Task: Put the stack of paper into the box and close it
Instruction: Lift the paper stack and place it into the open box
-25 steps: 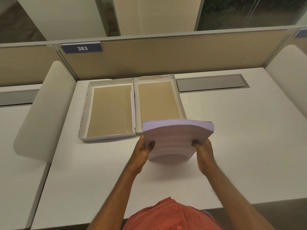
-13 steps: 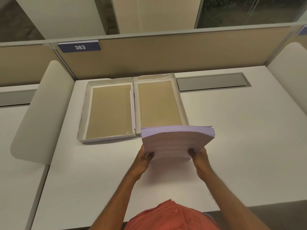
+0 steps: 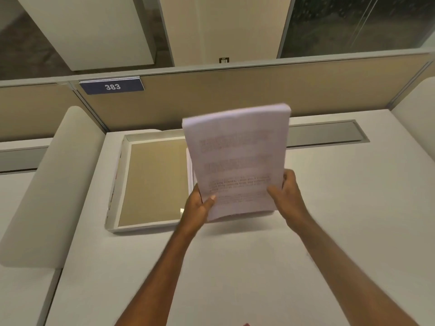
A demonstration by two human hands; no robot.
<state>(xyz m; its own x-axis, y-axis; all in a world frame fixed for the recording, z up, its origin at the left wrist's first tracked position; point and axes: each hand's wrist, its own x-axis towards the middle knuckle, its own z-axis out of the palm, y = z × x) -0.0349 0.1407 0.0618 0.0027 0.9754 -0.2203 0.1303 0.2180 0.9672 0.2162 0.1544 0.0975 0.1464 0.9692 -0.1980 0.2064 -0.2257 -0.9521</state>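
Observation:
A thick stack of white paper (image 3: 237, 158) with faint printed text is held up over the right half of the open box, its top sheet facing me and its far end raised. My left hand (image 3: 200, 205) grips the stack's near left corner and my right hand (image 3: 286, 196) grips its near right edge. The open white box (image 3: 117, 184) with a brown cardboard floor lies on the desk; its left half shows fully, while the right half is almost entirely hidden behind the paper.
The white desk (image 3: 329, 208) has a grey cable hatch (image 3: 327, 134) at the back right. A beige partition (image 3: 235, 90) with a blue "383" plate (image 3: 112, 86) runs behind. Rounded white side panels stand at the left (image 3: 51, 184) and far right.
Both hands have carried the stack forward and up from the desk's near side, over the box's right half, tipping its top face toward me. The view has also tilted upward.

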